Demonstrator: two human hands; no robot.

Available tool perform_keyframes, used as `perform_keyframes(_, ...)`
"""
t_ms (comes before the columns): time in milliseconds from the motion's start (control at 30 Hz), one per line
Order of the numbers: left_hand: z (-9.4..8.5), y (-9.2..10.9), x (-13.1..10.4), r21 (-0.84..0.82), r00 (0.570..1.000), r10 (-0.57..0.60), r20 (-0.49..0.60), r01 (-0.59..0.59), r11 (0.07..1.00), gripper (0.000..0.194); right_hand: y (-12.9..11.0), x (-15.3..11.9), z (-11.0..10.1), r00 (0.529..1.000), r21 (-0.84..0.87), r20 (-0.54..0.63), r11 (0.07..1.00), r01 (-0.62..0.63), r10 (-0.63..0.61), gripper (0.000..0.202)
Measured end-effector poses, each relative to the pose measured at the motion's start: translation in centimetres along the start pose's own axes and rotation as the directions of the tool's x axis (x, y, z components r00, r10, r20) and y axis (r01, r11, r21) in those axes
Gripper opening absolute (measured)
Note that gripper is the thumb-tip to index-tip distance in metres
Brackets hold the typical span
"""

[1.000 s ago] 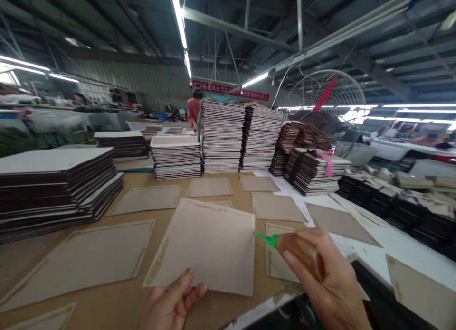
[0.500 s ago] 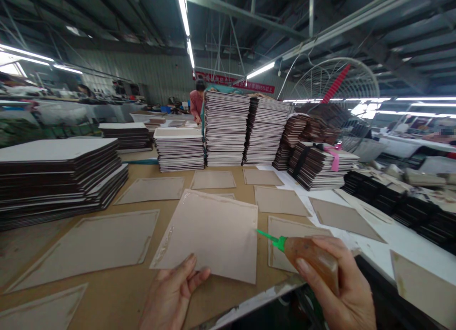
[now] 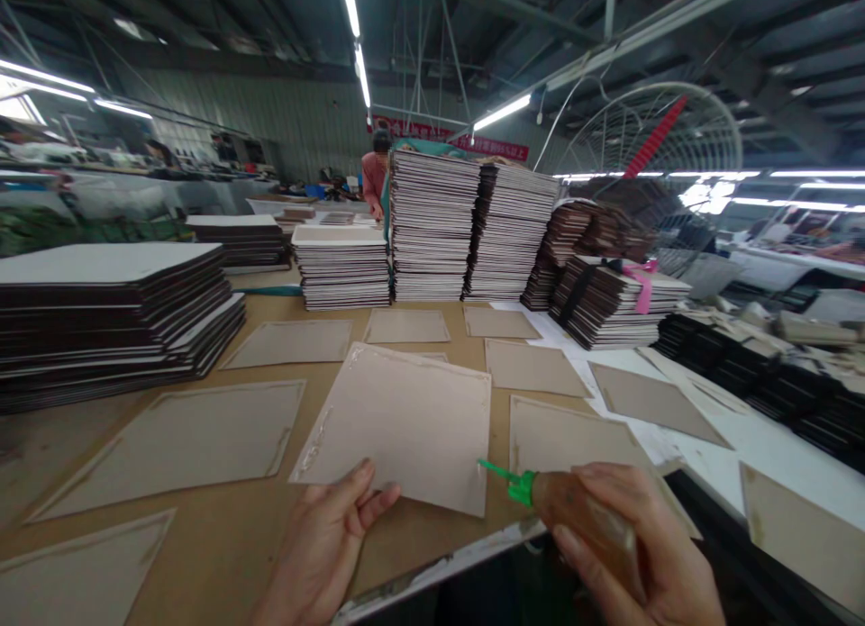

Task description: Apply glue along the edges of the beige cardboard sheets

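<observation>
My left hand (image 3: 331, 527) grips the near edge of a beige board (image 3: 405, 428), thumb on top, and holds it tilted above the table. Wet, glossy glue (image 3: 317, 437) runs along the board's left and far edges. In my right hand (image 3: 649, 536) is a brown squeeze bottle of glue (image 3: 587, 518) with a green nozzle (image 3: 517, 484). The nozzle's tip is at the board's right edge, near its lower corner. Similar boards with glue marks along their edges, such as one on the left (image 3: 182, 446) and one on the right (image 3: 574, 428), lie around it.
A thick stack of dark-edged panels (image 3: 101, 329) stands at the left. Taller stacks (image 3: 432, 225) rise at the back, beside a tied bundle (image 3: 614, 302). Black folded pieces (image 3: 763, 365) line the right side. A large caged fan (image 3: 662, 140) and a person in red (image 3: 374, 180) are beyond.
The green nozzle has moved down along the board's right edge toward the near corner, with my right hand. My left hand still holds the board. The whole view has shifted slightly.
</observation>
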State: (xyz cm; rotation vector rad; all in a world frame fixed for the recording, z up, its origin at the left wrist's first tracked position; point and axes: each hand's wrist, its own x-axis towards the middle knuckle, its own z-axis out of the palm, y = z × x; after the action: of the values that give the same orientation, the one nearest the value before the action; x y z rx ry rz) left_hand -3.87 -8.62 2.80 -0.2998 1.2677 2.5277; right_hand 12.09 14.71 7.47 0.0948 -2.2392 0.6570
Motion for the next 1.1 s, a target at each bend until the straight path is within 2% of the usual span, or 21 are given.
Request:
perform_keyframes(67,0.0,0.0,0.1,-0.006,1.0,-0.003,-0.011,0.003,1.0,0.012,0.1,-0.1,0.1,1.0,0.008,0.008,1.0,0.001,-0.001,0.024)
perform_keyframes(200,-0.1,-0.2,0.1,-0.009,1.0,0.007,-0.001,-0.007,1.0,0.011,0.4,-0.6,0.2,0.988,-0.012,0.154,0.999,0.032,-0.029,0.025)
perform_keyframes(367,-0.1,-0.1,0.1,-0.008,1.0,0.021,-0.01,-0.021,1.0,0.01,0.1,-0.5,0.1,0.999,-0.015,0.044,1.0,0.014,-0.013,0.025)
perform_keyframes(533,0.0,-0.2,0.2,-0.018,1.0,0.02,-0.002,-0.02,1.0,0.014,0.1,-0.7,0.1,0.984,-0.024,0.169,0.997,0.068,-0.063,0.026)
perform_keyframes(700,0.2,-0.1,0.3,-0.019,1.0,0.026,-0.013,-0.026,0.999,0.013,0.1,-0.7,0.0,0.996,-0.027,0.088,0.999,0.023,-0.021,0.024)
perform_keyframes(833,0.1,-0.2,0.3,-0.036,0.999,0.029,-0.03,-0.03,0.999,0.012,0.4,-0.9,-0.2,0.988,-0.036,0.149,0.998,0.051,-0.045,0.025)
perform_keyframes(900,0.0,-0.2,0.3,-0.036,0.999,0.029,-0.019,-0.029,0.999,0.014,0.6,-1.1,-0.4,0.989,-0.041,0.142,0.998,0.047,-0.041,0.027)
perform_keyframes(1100,-0.1,-0.1,0.1,0.003,1.0,0.023,0.003,-0.023,1.0,0.013,0.6,0.0,-0.2,0.999,-0.015,-0.043,1.0,-0.002,0.002,0.025)
